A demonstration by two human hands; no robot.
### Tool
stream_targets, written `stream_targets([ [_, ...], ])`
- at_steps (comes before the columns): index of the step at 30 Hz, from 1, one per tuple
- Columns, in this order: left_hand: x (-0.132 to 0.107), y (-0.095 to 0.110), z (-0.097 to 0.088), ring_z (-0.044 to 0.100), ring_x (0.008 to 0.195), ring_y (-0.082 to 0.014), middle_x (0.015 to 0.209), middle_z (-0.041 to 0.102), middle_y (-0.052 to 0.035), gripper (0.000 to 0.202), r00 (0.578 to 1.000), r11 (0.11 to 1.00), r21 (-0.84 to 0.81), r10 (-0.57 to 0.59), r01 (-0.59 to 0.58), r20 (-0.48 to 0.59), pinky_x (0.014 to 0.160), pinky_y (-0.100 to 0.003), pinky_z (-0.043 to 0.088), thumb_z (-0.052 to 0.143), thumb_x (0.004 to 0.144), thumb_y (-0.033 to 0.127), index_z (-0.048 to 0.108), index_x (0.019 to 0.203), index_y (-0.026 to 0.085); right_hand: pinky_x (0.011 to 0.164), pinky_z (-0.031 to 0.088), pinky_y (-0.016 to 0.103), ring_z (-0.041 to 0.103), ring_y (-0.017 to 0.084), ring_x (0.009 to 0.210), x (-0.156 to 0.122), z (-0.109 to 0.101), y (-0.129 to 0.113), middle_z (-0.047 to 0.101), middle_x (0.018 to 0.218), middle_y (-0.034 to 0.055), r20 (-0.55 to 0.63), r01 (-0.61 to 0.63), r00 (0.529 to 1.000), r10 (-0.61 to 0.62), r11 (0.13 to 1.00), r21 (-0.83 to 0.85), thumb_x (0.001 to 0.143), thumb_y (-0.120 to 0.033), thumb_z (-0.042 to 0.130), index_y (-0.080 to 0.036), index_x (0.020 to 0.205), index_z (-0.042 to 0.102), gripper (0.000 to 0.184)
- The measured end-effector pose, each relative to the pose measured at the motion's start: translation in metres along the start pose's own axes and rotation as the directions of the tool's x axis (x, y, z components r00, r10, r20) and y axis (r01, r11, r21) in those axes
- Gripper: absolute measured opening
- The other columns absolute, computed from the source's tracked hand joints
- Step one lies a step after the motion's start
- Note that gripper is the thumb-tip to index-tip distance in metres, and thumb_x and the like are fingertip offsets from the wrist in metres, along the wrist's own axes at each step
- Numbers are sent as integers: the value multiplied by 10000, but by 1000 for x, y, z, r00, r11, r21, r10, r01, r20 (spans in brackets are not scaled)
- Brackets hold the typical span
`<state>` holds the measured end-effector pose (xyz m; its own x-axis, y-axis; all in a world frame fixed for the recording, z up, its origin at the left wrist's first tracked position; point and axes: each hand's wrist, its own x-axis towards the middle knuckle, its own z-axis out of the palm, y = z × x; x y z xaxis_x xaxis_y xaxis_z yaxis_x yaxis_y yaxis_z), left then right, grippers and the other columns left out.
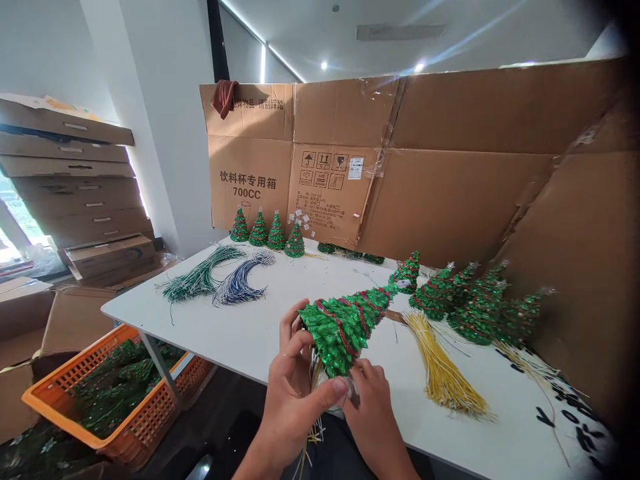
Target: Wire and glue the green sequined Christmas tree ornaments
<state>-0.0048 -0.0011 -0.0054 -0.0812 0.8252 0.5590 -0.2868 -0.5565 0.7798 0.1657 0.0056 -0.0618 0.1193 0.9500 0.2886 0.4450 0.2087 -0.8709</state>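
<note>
A small green tinsel Christmas tree, wound with a red garland, lies tilted in front of me with its tip to the upper right. My left hand is wrapped around the underside of its base, thumb stretched toward the right. Close below the base, my right hand has its fingers bent together on a small whitish thing that they mostly hide. Thin pale wires hang beneath my hands. A bundle of yellow wires lies on the white table to the right.
Green wires and blue wires lie at the left. Finished-looking trees line the back; more trees stand right, near black pieces. Cardboard walls the table. An orange crate sits below left.
</note>
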Motion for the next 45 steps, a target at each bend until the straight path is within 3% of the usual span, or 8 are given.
stream_targets([
  [7, -5, -1, 9, 425, 1604, -437, 1723, 329, -162, 426, 982, 999, -27, -39, 44, 186, 1241, -576, 514, 919, 849, 484, 773, 1159, 232, 1025, 581, 499, 688, 319, 1302, -16, -34, -39, 715, 1499, 50, -53, -172, 975, 217, 881, 440, 1047, -695, 511, -367, 1427, 690, 534],
  [10, -10, -1, 16, 420, 1607, -436, 1713, 327, -167, 440, 958, 996, -23, -77, 87, 276, 1219, -574, 540, 897, 873, 483, 759, 1219, 248, 989, 625, 485, 653, 333, 1388, -25, -39, -65, 713, 1513, 25, 208, -358, 919, 336, 488, 796, 963, -726, 652, -387, 1305, 794, 502],
  [13, -13, -2, 22, 384, 1627, -435, 1713, 310, -162, 450, 940, 992, -33, -107, 124, 323, 1142, -532, 613, 885, 888, 466, 746, 1264, 261, 917, 660, 524, 688, 376, 1333, -32, -42, -81, 747, 1452, 55, 266, -396, 891, 367, 346, 851, 938, -740, 666, -378, 1240, 834, 500],
  [18, -19, 2, 25, 459, 1579, -422, 1727, 305, -138, 374, 927, 991, 20, -127, 129, 354, 1049, -486, 671, 882, 896, 386, 708, 1212, 289, 964, 657, 566, 687, 382, 1343, -40, -48, -84, 758, 1428, 56, 263, -378, 903, 339, 338, 862, 973, -713, 631, -392, 1231, 832, 458],
  [24, -24, 10, 21, 520, 1541, -396, 1768, 271, -120, 325, 897, 994, 21, -104, 105, 429, 1077, -511, 653, 696, 1029, 458, 652, 1318, 316, 960, 664, 515, 715, 374, 1287, -43, -49, -85, 750, 1447, 27, 254, -378, 877, 407, 260, 888, 799, -564, 896, -387, 1213, 841, 453],
  [29, -20, 11, 24, 578, 1457, -335, 1611, 475, -103, 94, 946, 984, 180, -74, 17, 316, 1131, -495, 600, 644, 1072, 337, 729, 1064, 298, 991, 644, 546, 746, 393, 1217, -40, -43, -91, 812, 1316, 60, 237, -353, 871, 430, 213, 911, 698, -524, 960, -346, 1183, 852, 528],
  [38, -17, 11, 24, 591, 1377, -318, 1562, 482, -119, 81, 947, 971, 237, -42, -37, 319, 1132, -490, 550, 658, 1063, 275, 735, 1036, 271, 986, 649, 512, 786, 366, 1135, -43, -44, -92, 845, 1220, 53, 212, -339, 871, 442, 232, 912, 688, -501, 978, -337, 1194, 849, 547],
  [45, -18, 7, 28, 653, 1257, -262, 1474, 531, -89, 127, 973, 978, 188, 43, -87, 226, 1014, -378, 557, 730, 978, 127, 706, 962, 250, 1054, 616, 435, 745, 318, 1230, -46, -38, -108, 853, 1205, 33, 236, -317, 858, 456, 109, 942, 666, -339, 1005, -296, 1065, 876, 421],
])
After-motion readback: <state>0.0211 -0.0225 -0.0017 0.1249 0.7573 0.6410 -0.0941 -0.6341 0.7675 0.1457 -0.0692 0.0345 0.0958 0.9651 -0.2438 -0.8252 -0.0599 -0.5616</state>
